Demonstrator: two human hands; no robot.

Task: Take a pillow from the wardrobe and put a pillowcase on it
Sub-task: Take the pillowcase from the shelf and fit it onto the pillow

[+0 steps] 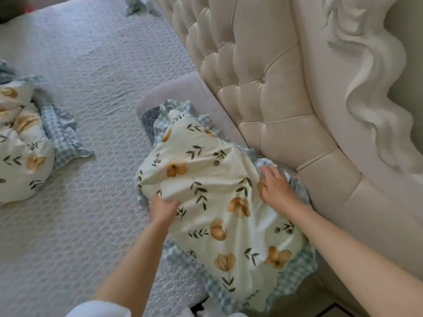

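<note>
Grey quilted bedspread (91, 65), tufted cream headboard (263, 76) along right edge. Floral pillowcase (219, 202) over pillow, lying against headboard. Left hand (162, 208) grip pinching pillowcase's left edge; right hand (274, 188) grip spread flat on its right side beside blue gingham frill (295, 277). 1 more floral pillow (20, 145) far left; open bedspread between.
</note>
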